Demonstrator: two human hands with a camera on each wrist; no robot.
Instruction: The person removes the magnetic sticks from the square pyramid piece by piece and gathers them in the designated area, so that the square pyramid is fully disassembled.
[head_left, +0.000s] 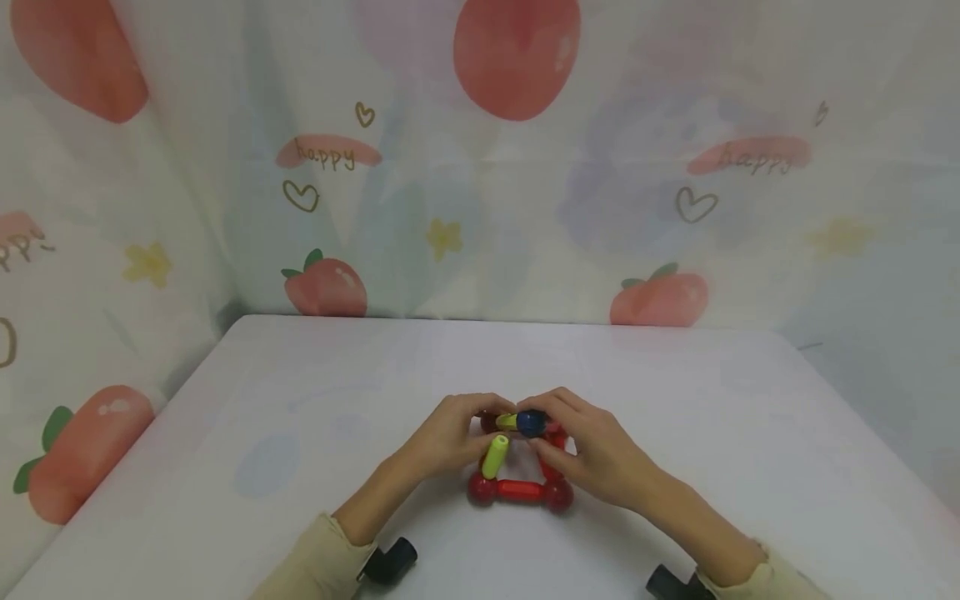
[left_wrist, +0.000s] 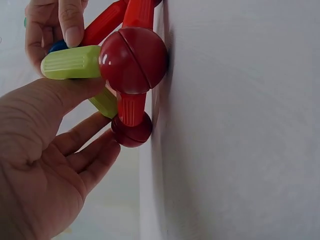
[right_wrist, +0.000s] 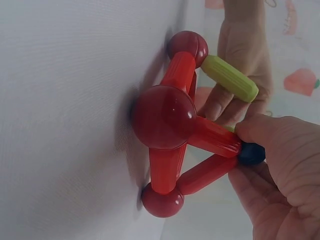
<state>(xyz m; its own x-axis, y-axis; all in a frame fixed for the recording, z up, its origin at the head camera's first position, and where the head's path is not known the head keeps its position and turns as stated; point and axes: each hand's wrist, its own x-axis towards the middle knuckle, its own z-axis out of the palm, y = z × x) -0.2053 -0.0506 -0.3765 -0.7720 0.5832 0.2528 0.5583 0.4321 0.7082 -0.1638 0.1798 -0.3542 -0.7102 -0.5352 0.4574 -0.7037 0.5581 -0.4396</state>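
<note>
A frame of magnetic sticks and balls stands on the table, with red balls [head_left: 482, 489] at its base joined by red sticks [head_left: 520, 492]. Two more red sticks [right_wrist: 212, 172] slope up to a raised blue ball [right_wrist: 251, 153]. My right hand [head_left: 600, 450] pinches that blue ball between thumb and fingers. My left hand [head_left: 450, 433] holds a yellow-green stick [left_wrist: 105, 102] at the far left side, its fingertips by a far red ball [left_wrist: 132, 130]. Another yellow-green stick [head_left: 496, 457] rises from the near left ball, its upper end unattached; the left thumb lies beside it.
The white table [head_left: 300, 375] reaches back to a patterned cloth [head_left: 510, 208] with printed fruit and hearts, which also hangs along the left. Dark wrist cameras [head_left: 390, 562] sit at both sleeves, in front of the frame.
</note>
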